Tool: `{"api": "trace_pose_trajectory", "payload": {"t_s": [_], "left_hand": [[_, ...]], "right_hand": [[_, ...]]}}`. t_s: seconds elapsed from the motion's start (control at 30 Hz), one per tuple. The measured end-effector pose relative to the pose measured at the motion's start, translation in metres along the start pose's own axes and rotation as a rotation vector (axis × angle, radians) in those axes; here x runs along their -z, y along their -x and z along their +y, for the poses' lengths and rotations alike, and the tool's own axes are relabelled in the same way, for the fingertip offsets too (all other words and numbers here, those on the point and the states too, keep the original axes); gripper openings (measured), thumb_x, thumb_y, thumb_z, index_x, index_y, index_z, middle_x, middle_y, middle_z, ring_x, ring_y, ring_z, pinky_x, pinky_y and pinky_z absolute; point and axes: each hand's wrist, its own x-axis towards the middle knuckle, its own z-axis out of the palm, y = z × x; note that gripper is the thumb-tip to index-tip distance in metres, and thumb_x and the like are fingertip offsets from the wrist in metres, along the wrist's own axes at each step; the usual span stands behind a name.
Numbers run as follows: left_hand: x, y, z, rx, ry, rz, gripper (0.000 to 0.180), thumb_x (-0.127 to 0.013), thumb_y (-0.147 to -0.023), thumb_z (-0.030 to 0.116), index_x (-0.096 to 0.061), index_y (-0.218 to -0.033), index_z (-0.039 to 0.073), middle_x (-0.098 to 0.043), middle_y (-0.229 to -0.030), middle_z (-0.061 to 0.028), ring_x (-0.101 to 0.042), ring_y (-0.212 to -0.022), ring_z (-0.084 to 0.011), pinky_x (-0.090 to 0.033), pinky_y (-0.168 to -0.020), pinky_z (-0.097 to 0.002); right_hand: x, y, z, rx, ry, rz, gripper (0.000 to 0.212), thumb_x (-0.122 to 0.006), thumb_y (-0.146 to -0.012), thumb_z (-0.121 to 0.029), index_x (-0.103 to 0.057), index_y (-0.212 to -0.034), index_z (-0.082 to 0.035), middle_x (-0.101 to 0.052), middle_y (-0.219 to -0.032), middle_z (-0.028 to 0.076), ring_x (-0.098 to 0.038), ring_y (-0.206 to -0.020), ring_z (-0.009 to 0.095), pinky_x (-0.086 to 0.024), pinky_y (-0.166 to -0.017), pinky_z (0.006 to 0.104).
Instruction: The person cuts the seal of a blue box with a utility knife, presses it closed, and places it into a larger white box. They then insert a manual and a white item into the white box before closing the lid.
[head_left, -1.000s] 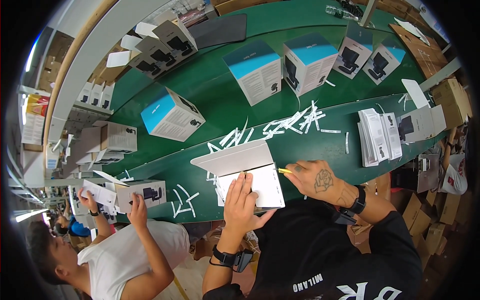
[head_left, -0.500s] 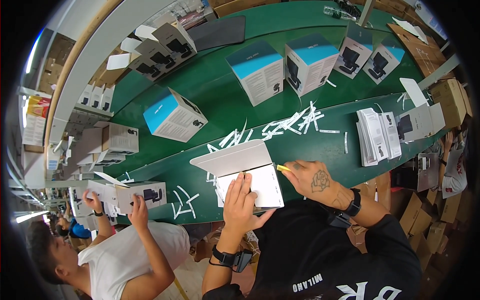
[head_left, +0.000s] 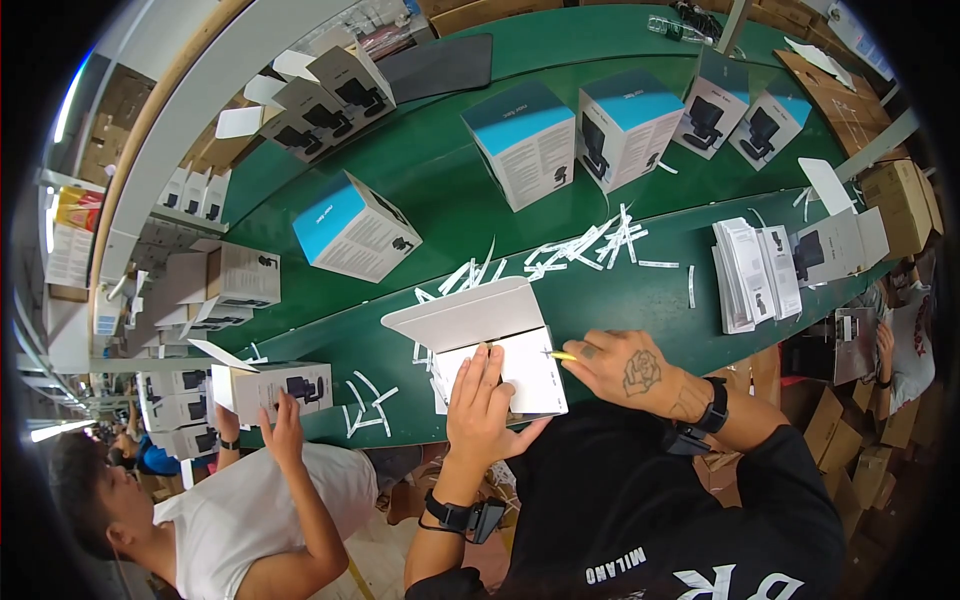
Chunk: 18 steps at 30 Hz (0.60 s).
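Note:
An open white carton (head_left: pixel 538 375) lies in front of me, its long lid flap (head_left: pixel 462 313) raised on the far side. My left hand (head_left: pixel 480 405) rests on its white inner surface with the fingers stretched out flat. In my right hand (head_left: pixel 622 365) is a slim yellow tool (head_left: pixel 563 355) with a thin pointed tip, pinched between thumb and fingers. That tip is over the carton's right edge; whether it touches, I cannot tell. What kind of tool it is does not show clearly.
White paper strips (head_left: pixel 590 243) lie scattered beyond the carton. Blue-and-white boxes (head_left: pixel 520 145) stand on the green surface (head_left: pixel 440 200) farther off. A stack of leaflets (head_left: pixel 745 275) is at the right beside an open box (head_left: pixel 835 248). A co-worker (head_left: pixel 250 510) handles another box (head_left: pixel 285 392) at left.
My right hand has shifted slightly left, bringing the tool's tip over the carton's edge. The blue-and-white boxes beyond have slid a little right. The co-worker's hands have moved on their box.

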Motion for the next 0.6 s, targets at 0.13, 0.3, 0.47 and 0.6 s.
{"api": "trace_pose_trajectory", "payload": {"t_s": [0.13, 0.3, 0.47, 0.6], "left_hand": [[0.003, 0.003, -0.003, -0.006, -0.004, 0.006, 0.054, -0.092, -0.074, 0.042, -0.063, -0.097, 0.002, -0.058, -0.149, -0.0302, -0.052, -0.143, -0.0481, -0.041, -0.117, -0.0557], [0.007, 0.004, -0.004, -0.003, -0.003, 0.000, 0.054, -0.092, -0.074, 0.042, -0.063, -0.097, 0.002, -0.058, -0.149, -0.0306, -0.053, -0.142, -0.0484, -0.041, -0.117, -0.0557], [0.009, 0.006, -0.008, -0.006, 0.001, 0.001, 0.054, -0.092, -0.074, 0.042, -0.063, -0.097, 0.002, -0.058, -0.148, -0.0308, -0.053, -0.142, -0.0486, -0.041, -0.117, -0.0558], [0.009, 0.008, -0.011, -0.005, 0.002, 0.001, 0.054, -0.092, -0.074, 0.042, -0.063, -0.097, 0.002, -0.058, -0.149, -0.0306, -0.053, -0.142, -0.0486, -0.041, -0.117, -0.0560]], "right_hand": [[0.001, -0.007, -0.001, -0.089, -0.112, 0.007, 0.022, -0.071, -0.099, -0.028, -0.073, -0.100, -0.006, -0.071, -0.079, 0.011, -0.071, -0.067, 0.034, -0.058, -0.060, 0.0438], [0.001, -0.009, 0.005, -0.146, -0.160, -0.002, 0.020, -0.074, -0.095, -0.021, -0.074, -0.108, -0.005, -0.075, -0.086, 0.014, -0.071, -0.072, 0.037, -0.057, -0.062, 0.0450], [-0.004, -0.013, 0.003, -0.178, -0.234, -0.039, 0.020, -0.072, -0.097, -0.021, -0.074, -0.108, -0.004, -0.075, -0.086, 0.015, -0.072, -0.073, 0.037, -0.057, -0.065, 0.0460], [-0.007, -0.018, 0.004, -0.230, -0.381, -0.127, 0.020, -0.070, -0.098, -0.023, -0.073, -0.107, -0.006, -0.074, -0.084, 0.015, -0.072, -0.073, 0.037, -0.057, -0.065, 0.0461]]}}
